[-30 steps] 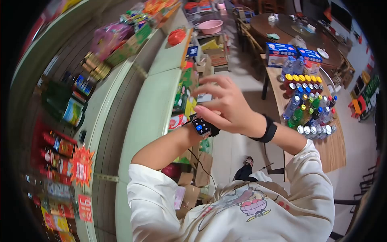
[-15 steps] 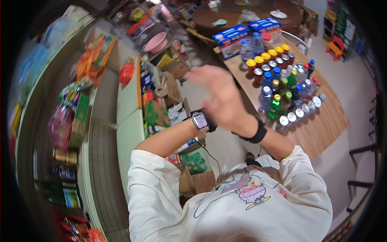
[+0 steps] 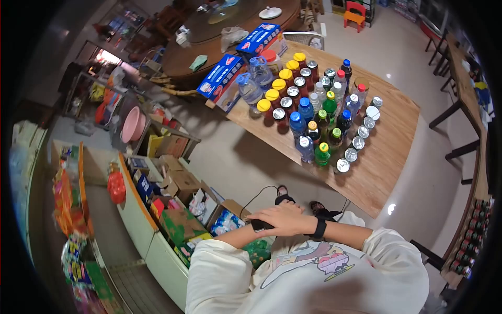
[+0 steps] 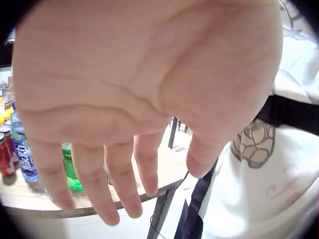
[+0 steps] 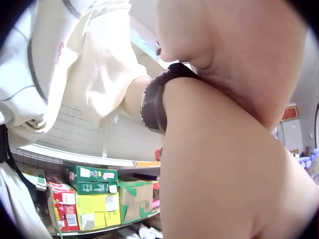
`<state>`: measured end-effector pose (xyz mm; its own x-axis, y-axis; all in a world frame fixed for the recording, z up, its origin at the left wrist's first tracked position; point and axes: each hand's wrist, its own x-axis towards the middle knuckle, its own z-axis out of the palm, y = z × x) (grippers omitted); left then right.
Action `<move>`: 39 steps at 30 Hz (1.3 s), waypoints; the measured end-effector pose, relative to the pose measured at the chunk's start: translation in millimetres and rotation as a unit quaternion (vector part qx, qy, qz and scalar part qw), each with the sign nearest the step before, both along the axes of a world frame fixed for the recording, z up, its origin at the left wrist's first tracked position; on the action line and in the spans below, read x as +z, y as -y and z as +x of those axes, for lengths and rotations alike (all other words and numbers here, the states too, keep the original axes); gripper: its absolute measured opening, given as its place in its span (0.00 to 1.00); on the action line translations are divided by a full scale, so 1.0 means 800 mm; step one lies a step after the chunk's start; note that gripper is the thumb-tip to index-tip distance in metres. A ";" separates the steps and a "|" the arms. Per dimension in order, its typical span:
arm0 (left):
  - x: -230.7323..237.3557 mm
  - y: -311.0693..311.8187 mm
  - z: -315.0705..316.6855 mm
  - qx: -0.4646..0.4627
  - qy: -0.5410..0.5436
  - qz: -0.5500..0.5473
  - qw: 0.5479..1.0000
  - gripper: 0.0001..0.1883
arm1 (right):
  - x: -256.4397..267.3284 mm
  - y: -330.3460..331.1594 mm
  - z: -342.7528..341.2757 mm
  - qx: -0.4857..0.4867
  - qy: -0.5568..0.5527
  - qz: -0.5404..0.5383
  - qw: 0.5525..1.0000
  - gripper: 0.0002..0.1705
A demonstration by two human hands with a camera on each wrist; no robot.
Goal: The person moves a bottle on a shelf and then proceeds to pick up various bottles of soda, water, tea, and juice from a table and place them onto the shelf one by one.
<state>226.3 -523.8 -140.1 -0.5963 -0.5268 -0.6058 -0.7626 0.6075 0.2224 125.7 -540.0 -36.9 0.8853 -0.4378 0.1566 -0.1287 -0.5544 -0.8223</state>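
Watch (image 3: 262, 225): dark, smooth and squared, on the left wrist at lower centre of the head frame, partly covered.
Right hand (image 3: 285, 219): laid across the watch, fingers fairly straight and close together; the thumb's position could not be told.
Left hand (image 4: 149, 94): palm toward its wrist camera, skin creased, fingers straight and slightly spread, pinching nothing.
Black band (image 5: 154, 102): fabric-like and rough-edged, wrapped round the left wrist, left of centre in the right wrist view.
Shirt (image 3: 225, 269): off-white, softly folded cloth with a cartoon print, across the bottom.
Drinks: slim cans with yellow lids (image 3: 272, 96), silver-topped cans (image 3: 351, 155) in a slanting row, and a glossy green bottle (image 3: 322, 155) among other capped bottles, right of upper centre.
Surface: pale wooden table (image 3: 395, 136) with visible grain, running toward the right.
Room: shiny pale floor (image 3: 235, 154) at centre; pink basin (image 3: 133, 125), round and smooth, at left; brown cardboard boxes (image 3: 183, 183) beside pale green shelving (image 3: 137, 201), lower left; small orange chair (image 3: 354, 18), upper right.
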 end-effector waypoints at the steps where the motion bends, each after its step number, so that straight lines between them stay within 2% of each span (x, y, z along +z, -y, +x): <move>1: -0.005 0.007 0.010 -0.010 -0.006 0.004 1.000 0.14 | 0.007 0.009 0.002 -0.023 0.005 0.018 1.000 0.39; 2: -0.011 0.006 0.022 -0.006 -0.027 0.009 1.000 0.15 | 0.018 0.017 -0.004 -0.038 -0.042 0.072 0.996 0.40; 3: -0.012 0.002 0.035 0.000 -0.048 0.017 0.999 0.15 | -0.002 0.024 0.002 -0.044 -0.097 0.078 0.991 0.42; 6: -0.012 0.057 0.069 0.007 -0.118 -0.001 0.993 0.15 | -0.033 0.051 0.018 -0.106 -0.093 0.074 0.987 0.40; 8: -0.010 0.078 0.085 0.025 -0.170 -0.008 0.985 0.16 | -0.041 0.068 0.027 -0.131 -0.089 0.077 0.984 0.34; 11: -0.007 0.097 0.109 0.049 -0.238 -0.007 0.970 0.16 | -0.033 0.098 0.056 -0.172 -0.135 0.091 0.971 0.31; 13: -0.005 0.105 0.129 0.047 -0.260 0.001 0.964 0.16 | -0.038 0.112 0.078 -0.196 -0.128 0.083 0.969 0.32; 15: -0.001 0.117 0.151 0.128 -0.306 0.039 0.943 0.15 | -0.032 0.123 0.098 -0.195 -0.175 0.099 0.960 0.34; 16: 0.025 0.128 0.156 0.115 -0.302 0.037 0.945 0.15 | -0.032 0.125 0.107 -0.211 -0.177 0.102 0.956 0.34; 22: 0.005 0.139 0.152 0.074 -0.320 0.027 0.944 0.14 | -0.053 0.120 0.131 -0.255 -0.227 0.142 0.929 0.37; 26: -0.008 0.145 0.150 0.053 -0.321 0.009 0.945 0.14 | -0.046 0.114 0.112 -0.314 -0.217 0.167 0.909 0.37; 28: -0.005 0.152 0.144 0.028 -0.322 0.001 0.946 0.14 | -0.044 0.109 0.093 -0.367 -0.178 0.154 0.900 0.37; 31: 0.008 0.168 0.126 -0.006 -0.370 -0.044 0.928 0.12 | -0.044 0.100 0.068 -0.425 -0.165 0.156 0.876 0.38; 33: 0.018 0.176 0.118 -0.009 -0.278 0.009 0.961 0.10 | -0.044 0.087 0.050 -0.455 -0.152 0.175 0.860 0.37; 37: 0.035 0.179 0.073 -0.034 -0.309 0.001 0.950 0.12 | -0.050 0.055 -0.001 -0.512 -0.148 0.175 0.828 0.36; 39: 0.034 0.176 0.045 -0.082 -0.237 0.018 0.968 0.14 | -0.050 0.036 -0.033 -0.540 -0.152 0.194 0.805 0.36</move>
